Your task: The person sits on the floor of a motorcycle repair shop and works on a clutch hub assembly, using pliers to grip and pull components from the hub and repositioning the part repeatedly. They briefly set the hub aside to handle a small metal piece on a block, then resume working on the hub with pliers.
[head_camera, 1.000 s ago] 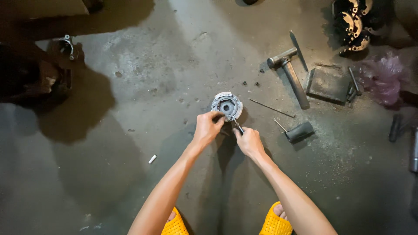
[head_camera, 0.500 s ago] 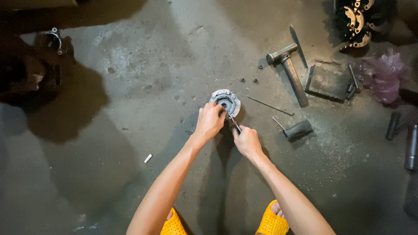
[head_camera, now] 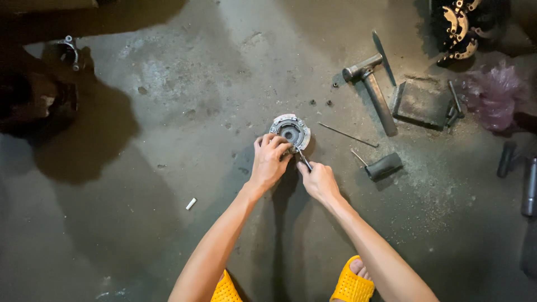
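Little has moved: left hand [head_camera: 269, 160] still grips round metal part [head_camera: 291, 131] at frame centre; right hand [head_camera: 319, 180] clenches thin tool [head_camera: 304, 159] against it.

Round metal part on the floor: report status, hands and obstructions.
Left hand clamped on round metal part. Right hand grips thin tool, tip at part's edge. Hammer and thin rod lie apart, nothing obstructing.

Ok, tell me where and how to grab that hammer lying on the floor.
Grip the hammer by its long handle, near the free end that points toward the person, probably coming from above with fingers across the shaft. It lies flat on the concrete floor, head away at the upper left, and the handle's lower stretch has bare floor on its left side; a flat metal block sits close on the right.
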